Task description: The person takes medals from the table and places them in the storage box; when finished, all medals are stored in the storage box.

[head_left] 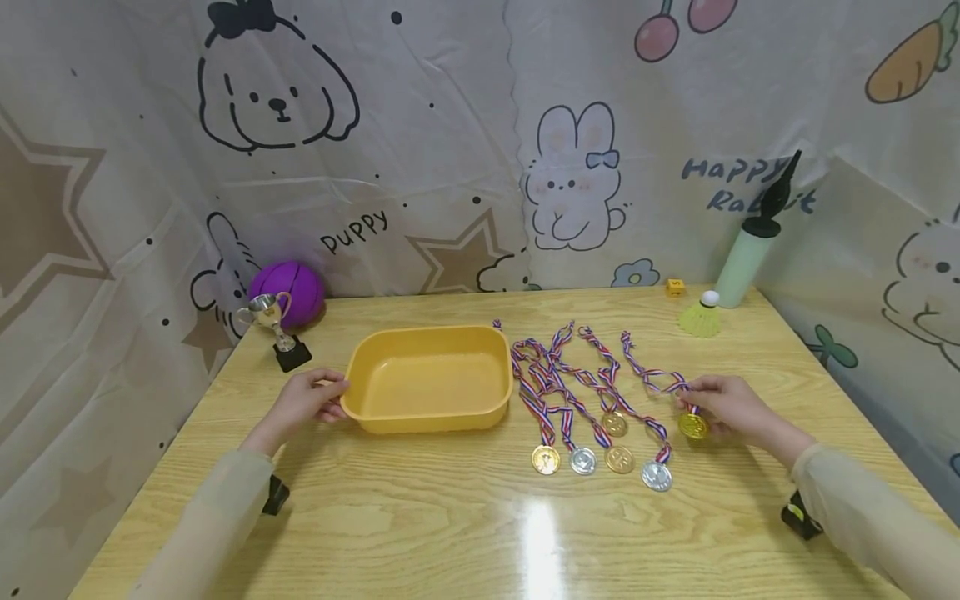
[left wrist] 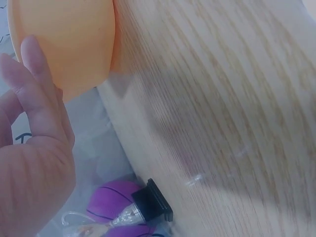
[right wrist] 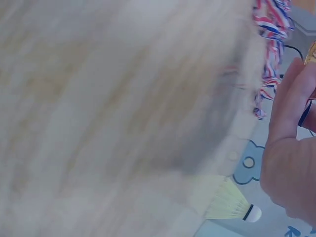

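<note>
Left hand [head_left: 306,402] reaches in from the near left, forearm angled across the table [head_left: 450,533], fingers curled against the left end wall of the yellow tub [head_left: 431,379], gripping its rim; the tub sits left of table centre. Right hand [head_left: 723,406] comes in from the near right, fingertips pinching the gold medal [head_left: 693,426] where its striped ribbon [head_left: 652,375] joins; this medal is the rightmost of the row and lies just under the fingers. 5 further medals [head_left: 600,450] lie between that hand and the tub, ribbons tangled and running toward the back, nearest ribbon just beside the tub's right wall. Back left: small silver trophy [head_left: 276,327] on a black base, purple ball [head_left: 288,292] behind it. Back right: yellow shuttlecock [head_left: 701,317], pale green pump [head_left: 750,250], small orange die [head_left: 675,287]. Nothing lies between either hand and what it holds. Left wrist view alone shows the tub's outer wall [left wrist: 64,44] with fingers [left wrist: 34,89] flat along it, plus trophy base [left wrist: 153,202] and ball [left wrist: 116,197] beyond the table edge. Right wrist view is blurred; ribbon [right wrist: 270,29] and shuttlecock [right wrist: 232,205] are legible, the grip is not.
</note>
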{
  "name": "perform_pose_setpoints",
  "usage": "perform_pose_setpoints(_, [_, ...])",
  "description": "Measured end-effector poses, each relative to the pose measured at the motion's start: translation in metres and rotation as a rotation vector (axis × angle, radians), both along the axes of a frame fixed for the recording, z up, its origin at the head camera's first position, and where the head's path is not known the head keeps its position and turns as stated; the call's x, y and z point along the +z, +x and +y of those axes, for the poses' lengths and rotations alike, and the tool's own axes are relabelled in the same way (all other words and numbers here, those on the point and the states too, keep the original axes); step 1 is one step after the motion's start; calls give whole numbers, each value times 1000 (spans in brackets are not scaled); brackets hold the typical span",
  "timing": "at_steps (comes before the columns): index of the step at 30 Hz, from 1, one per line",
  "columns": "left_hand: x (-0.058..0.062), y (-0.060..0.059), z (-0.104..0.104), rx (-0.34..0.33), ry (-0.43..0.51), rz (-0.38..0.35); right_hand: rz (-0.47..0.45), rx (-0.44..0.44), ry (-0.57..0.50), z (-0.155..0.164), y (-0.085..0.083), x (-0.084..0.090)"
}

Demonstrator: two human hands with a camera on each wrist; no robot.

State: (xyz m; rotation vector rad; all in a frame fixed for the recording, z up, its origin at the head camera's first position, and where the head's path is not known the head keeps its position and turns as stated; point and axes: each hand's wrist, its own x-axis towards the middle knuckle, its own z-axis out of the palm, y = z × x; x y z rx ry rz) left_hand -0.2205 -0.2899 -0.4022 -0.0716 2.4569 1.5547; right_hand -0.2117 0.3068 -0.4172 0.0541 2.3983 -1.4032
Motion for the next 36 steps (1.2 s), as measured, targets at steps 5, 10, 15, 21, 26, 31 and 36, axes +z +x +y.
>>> perform_pose_setpoints(5, [1,2,0,-2,-16,8,-12,-3,-43,1,-4,11])
perform_pose_setpoints(10, [0,2,0,-6,-3,9,9,-7,-99,-4,-8,34])
perform_pose_setpoints(15, [0,0,0,-6,1,9,62,-12,-140,-12,-14,66])
perform_pose_setpoints(21, [2,1,1,-8,3,18,117,7,-172,-30,-20,98])
perform_pose_setpoints(26, [2,2,0,-3,2,17,166,59,-212,-58,-21,121])
perform_pose_setpoints(31, [1,2,0,1,6,14,185,98,-264,-93,-21,140])
perform_pose_setpoints(36, [2,3,0,3,11,17,171,151,-294,-131,-22,154])
